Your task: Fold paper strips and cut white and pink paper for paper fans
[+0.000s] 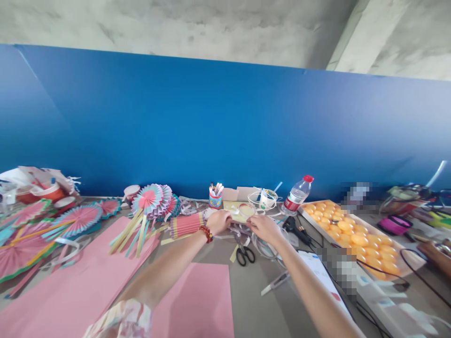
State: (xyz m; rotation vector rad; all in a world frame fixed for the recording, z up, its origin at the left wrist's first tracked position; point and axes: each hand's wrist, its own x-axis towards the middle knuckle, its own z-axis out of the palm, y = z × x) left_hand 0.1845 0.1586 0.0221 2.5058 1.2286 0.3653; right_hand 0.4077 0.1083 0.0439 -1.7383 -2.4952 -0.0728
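Observation:
Both my arms reach far out over a grey table (257,305). My left hand (219,220), with a red bead bracelet on its wrist, is curled closed at the edge of a pale yellow card (235,207). My right hand (264,227) is closed on the rim of a roll of tape (246,210) that lies on that card. What the left fingers pinch is too small to make out. A folded striped paper strip (186,225) lies just left of my left hand, and black scissors (244,252) lie below the hands.
Pink paper sheets (197,300) and several pleated paper fans (151,199) cover the left side. A pen cup (215,197), a water bottle (298,195), a tray of orange balls (352,232), a black glue gun (294,227) and cables stand right. A blue wall (225,126) backs the table.

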